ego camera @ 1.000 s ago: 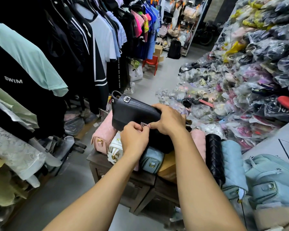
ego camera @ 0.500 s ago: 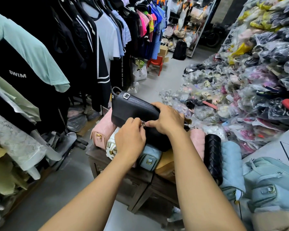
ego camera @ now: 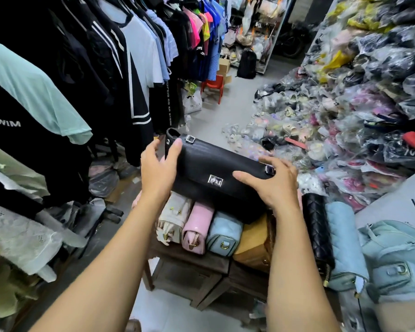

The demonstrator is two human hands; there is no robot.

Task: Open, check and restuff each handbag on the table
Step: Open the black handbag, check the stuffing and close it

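Note:
A black handbag point(ego camera: 209, 164) with a silver turn clasp lies flap side up across a row of bags. My left hand point(ego camera: 157, 168) grips its left end, thumb over the top edge. At the right end my right hand point(ego camera: 272, 183) holds it, fingers spread on the front. Under it lie a cream bag point(ego camera: 171, 219), a pink bag point(ego camera: 197, 226), a light blue bag point(ego camera: 223, 233) and a tan bag point(ego camera: 252, 245) on a dark wooden table point(ego camera: 201, 267). A black quilted bag point(ego camera: 318, 226) and a pale blue quilted bag point(ego camera: 345, 238) lie to the right.
Hanging clothes point(ego camera: 82, 75) crowd the left side. A heap of plastic-wrapped goods point(ego camera: 345, 104) fills the right. More pale blue bags point(ego camera: 395, 257) lie at the lower right. A red stool point(ego camera: 213, 87) and a black backpack point(ego camera: 247, 63) stand down the grey floor aisle.
Both hands left the zipper at the bag's middle and moved apart to its ends. The black handbag has turned so its flap and clasp face up.

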